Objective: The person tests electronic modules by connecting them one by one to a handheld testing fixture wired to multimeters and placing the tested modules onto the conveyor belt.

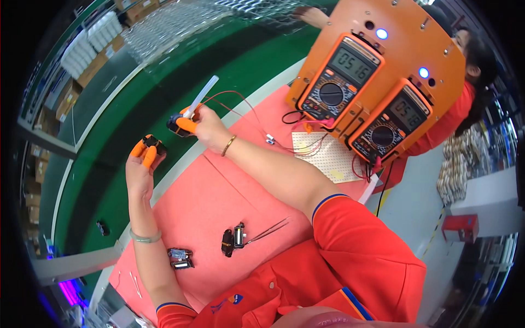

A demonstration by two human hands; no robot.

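gripping a small black part (155,144) with the orange-capped fingertips (138,148) of my left hand (141,165), i have it above the green belt (219,68), past the pink mat (219,186). my right hand (209,128) is closed around a dark module (175,126) and a translucent stick (204,94), a thin red wire (236,92) running from there toward two orange multimeters (340,79). on the mat near my body lie tweezers (268,230) beside two black pieces (227,244).

Tube (203,94): translucent plastic, smooth. Finger cots (138,148): matt, rubbery. Mat (210,188): matt, cloth-like. Belt (104,158): smooth, low sheen. Bracelet (228,146): shiny metal. Bangle (144,238): polished, smooth. Tweezers (266,232): metal. Shirt (377,251): matt cloth. Trays (169,34): glossy clear plastic. Sheet (327,157): paper. Meters (350,83): plastic.
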